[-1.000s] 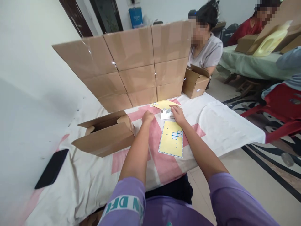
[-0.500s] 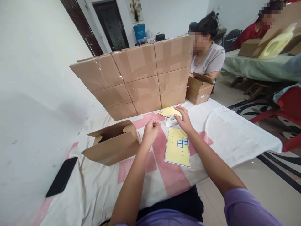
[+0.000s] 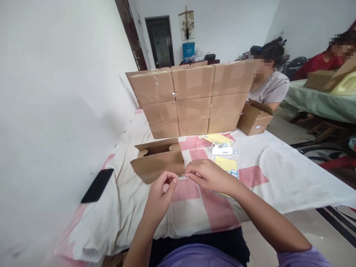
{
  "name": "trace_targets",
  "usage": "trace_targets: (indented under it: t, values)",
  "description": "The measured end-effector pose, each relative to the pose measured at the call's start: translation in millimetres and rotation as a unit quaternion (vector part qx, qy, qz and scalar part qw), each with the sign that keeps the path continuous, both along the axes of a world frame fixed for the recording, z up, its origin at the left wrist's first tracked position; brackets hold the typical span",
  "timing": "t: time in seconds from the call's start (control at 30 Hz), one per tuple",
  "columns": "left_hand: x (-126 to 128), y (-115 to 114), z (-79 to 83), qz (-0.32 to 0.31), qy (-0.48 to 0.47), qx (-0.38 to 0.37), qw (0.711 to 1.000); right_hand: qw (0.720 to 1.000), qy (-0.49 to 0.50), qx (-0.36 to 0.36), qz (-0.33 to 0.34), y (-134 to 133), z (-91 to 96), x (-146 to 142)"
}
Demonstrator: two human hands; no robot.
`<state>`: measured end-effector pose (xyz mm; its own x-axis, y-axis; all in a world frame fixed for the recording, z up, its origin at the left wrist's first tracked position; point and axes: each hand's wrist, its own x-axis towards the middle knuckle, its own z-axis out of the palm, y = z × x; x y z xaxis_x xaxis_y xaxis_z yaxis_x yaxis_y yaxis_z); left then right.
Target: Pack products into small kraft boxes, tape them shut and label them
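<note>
My left hand [image 3: 162, 193] is closed, with thumb and fingertips pinched together in front of the open cardboard box [image 3: 158, 165]. Facing it, my right hand [image 3: 210, 176] is pinched too, its fingertips a short way from the left ones. Whatever is in either pinch is too small to make out. The right hand and forearm partly cover a yellow sheet [image 3: 222, 162] with blue-outlined squares. Behind it stands a small white printed item [image 3: 221, 149], beside a blue-edged sticker-like square [image 3: 236, 152]. Another yellow sheet [image 3: 218, 139] lies farther back.
A wall of taped cartons [image 3: 193, 105] stands across the back of the table. A black phone [image 3: 97, 185] lies at the left on the wrinkled tablecloth [image 3: 133, 218]. At the right is another open carton [image 3: 254, 120], with a person [image 3: 274, 83] seated behind it.
My right hand has moved left and nearer, from beside the white item to facing my left hand, and its fingers have closed. The left hand has come nearer. The view has swung left.
</note>
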<state>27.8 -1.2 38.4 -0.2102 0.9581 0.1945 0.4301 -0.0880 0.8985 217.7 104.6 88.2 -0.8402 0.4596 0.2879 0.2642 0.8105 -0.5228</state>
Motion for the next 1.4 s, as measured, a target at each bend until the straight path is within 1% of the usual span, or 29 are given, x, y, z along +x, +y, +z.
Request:
trace_targets:
  t: [0.13,0.23,0.3,0.33,0.37,0.43,0.5,0.53,0.57,0.63,0.7,0.77,0.8,0.9,1.03,1.17,1.27,1.4]
  values:
    - [-23,-23,-14.0,0.048,-0.013,0.016,0.999,0.992,-0.097,0.074,0.024,-16,12.3,-29]
    - [-34,-36,-22.1,0.084,-0.050,0.041,0.994,0.984,-0.137,0.105,0.039,-24,16.0,-47]
    - [-41,-40,-25.1,0.103,-0.047,0.026,0.993,0.980,-0.149,0.121,0.043,-25,18.6,-56]
    - [-45,-40,-25.7,0.116,-0.028,0.013,0.993,0.980,-0.150,0.129,0.036,-23,20.6,-58]
    - [-50,-38,-25.4,0.136,0.002,0.007,0.991,0.980,-0.146,0.136,0.026,-21,23.1,-60]
    - [-61,-26,-21.5,0.189,0.095,0.038,0.977,0.981,-0.127,0.144,0.009,-13,30.0,-63]
    - [-73,-4,-13.1,0.241,0.208,0.098,0.943,0.982,-0.118,0.147,0.011,-3,38.2,-66]
    - [-79,9,-7.7,0.257,0.262,0.117,0.923,0.981,-0.122,0.149,0.021,3,42.3,-68]
    - [-84,23,-2.0,0.265,0.307,0.120,0.906,0.979,-0.128,0.154,0.034,10,46.1,-70]
    - [-94,48,8.7,0.246,0.377,0.086,0.889,0.973,-0.140,0.169,0.064,22,52.3,-77]
    - [-101,66,16.1,0.192,0.414,0.033,0.889,0.966,-0.152,0.186,0.096,35,56.4,-84]
    - [-105,73,19.2,0.138,0.426,-0.006,0.894,0.957,-0.166,0.205,0.119,47,58.6,-93]
    - [-106,73,19.0,0.122,0.429,-0.013,0.895,0.953,-0.176,0.214,0.126,53,59.1,-98]
    - [-106,65,12.5,0.106,0.428,-0.013,0.897,0.940,-0.206,0.232,0.144,70,58.5,-114]
    - [-103,55,-6.2,0.072,0.406,-0.043,0.910,0.925,-0.250,0.232,0.168,86,51.8,-138]
    - [-105,53,-22.2,0.063,0.394,-0.029,0.916,0.914,-0.294,0.225,0.167,96,39.9,-162]
    - [-107,54,-25.7,0.066,0.386,-0.013,0.920,0.910,-0.322,0.212,0.157,102,32.3,-175]
    - [-105,54,-26.6,0.079,0.386,-0.008,0.919,0.912,-0.333,0.188,0.146,110,27.9,-184]
